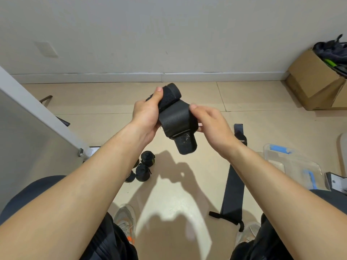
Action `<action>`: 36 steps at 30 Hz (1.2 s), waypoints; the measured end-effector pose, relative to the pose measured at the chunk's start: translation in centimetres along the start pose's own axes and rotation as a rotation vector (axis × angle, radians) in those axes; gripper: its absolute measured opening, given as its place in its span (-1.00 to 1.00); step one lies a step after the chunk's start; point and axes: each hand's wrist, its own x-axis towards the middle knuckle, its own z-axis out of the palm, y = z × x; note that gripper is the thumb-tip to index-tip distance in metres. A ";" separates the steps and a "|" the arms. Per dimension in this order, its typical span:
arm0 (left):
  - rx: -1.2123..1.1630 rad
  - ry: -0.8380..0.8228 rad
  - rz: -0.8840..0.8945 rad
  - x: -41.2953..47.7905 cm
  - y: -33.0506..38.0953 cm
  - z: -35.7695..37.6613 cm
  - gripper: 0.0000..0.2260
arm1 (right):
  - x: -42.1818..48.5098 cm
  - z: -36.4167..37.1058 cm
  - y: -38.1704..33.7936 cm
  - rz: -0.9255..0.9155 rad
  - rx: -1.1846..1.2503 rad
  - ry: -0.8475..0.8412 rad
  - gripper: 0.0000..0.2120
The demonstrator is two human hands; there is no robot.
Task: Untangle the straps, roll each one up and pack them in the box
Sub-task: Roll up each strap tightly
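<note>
Footwear: a pair of grey mesh trainers, one with an orange patch, planted on the beige tiled floor at its near edge, between the person's dark-clad knees.
Flat strap: long black fabric strap with thin end loops, lying unrolled and straight on the floor, running from just beside the right trainer away towards the right hand; its far end is partly hidden behind the wrist.
Rolled straps: cluster of tightly rolled black fabric straps, touching one another on the floor left of centre, below the left forearm.
Box: clear plastic box with blue latches, on the floor near its right edge, well apart from the rolls; contents cannot be told.
Held strap: wide black woven strap, partly wound, held in the air above mid-floor between both hands, one loose end hanging downward.
Left hand: fingers wrapped round the wound upper part of the held strap, thumb pressed on top.
Right hand: thumb and fingers pinching the strap's right edge.
Panel: pale grey flat panel, slanting along the floor's left edge.
Carton: brown cardboard carton stuffed with dark items, in the floor's far right corner against the white wall.
</note>
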 end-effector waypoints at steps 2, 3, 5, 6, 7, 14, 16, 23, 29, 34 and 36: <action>-0.046 0.040 -0.003 0.3 0.2 -0.2 -0.63 | -0.3 -0.2 0.5 -0.033 -0.148 -0.092 -0.74; -0.059 0.061 0.000 0.5 0.3 -0.4 -0.63 | -0.4 -0.2 0.7 -0.048 -0.187 -0.114 -0.89; -0.063 0.096 0.022 1.1 0.3 -0.9 -0.62 | -0.4 -0.2 1.1 -0.081 -0.239 -0.083 -0.96; -0.059 0.116 0.037 1.3 0.2 -1.0 -0.61 | -0.4 -0.2 1.2 -0.083 -0.234 -0.053 -0.91; -0.052 0.143 0.052 1.5 0.1 -1.1 -0.60 | -0.4 -0.2 1.2 -0.084 -0.206 -0.019 -0.84; 0.087 0.231 0.192 1.5 0.7 -1.2 -0.51 | -0.8 -1.0 1.5 0.125 -0.147 -0.133 -0.81; 0.128 0.198 0.255 1.1 0.6 -0.9 -0.64 | -0.7 -1.2 2.0 0.216 -0.208 -0.151 -0.79; 0.296 -0.021 0.388 -0.2 -0.3 0.5 -0.70 | -0.2 -1.7 1.7 0.216 -0.254 -0.084 -0.31; 0.411 -0.234 0.415 -1.2 -0.9 0.8 -0.73 | 0.5 -1.4 0.1 0.160 0.100 0.015 -0.34; 0.483 -0.387 0.461 -1.7 -1.6 0.9 -0.67 | 0.6 -1.4 -0.3 0.181 0.159 -0.046 -0.55; 0.481 -0.388 0.455 -1.7 -1.8 0.9 -0.64 | 0.5 -1.2 -0.5 0.156 0.199 -0.057 -0.58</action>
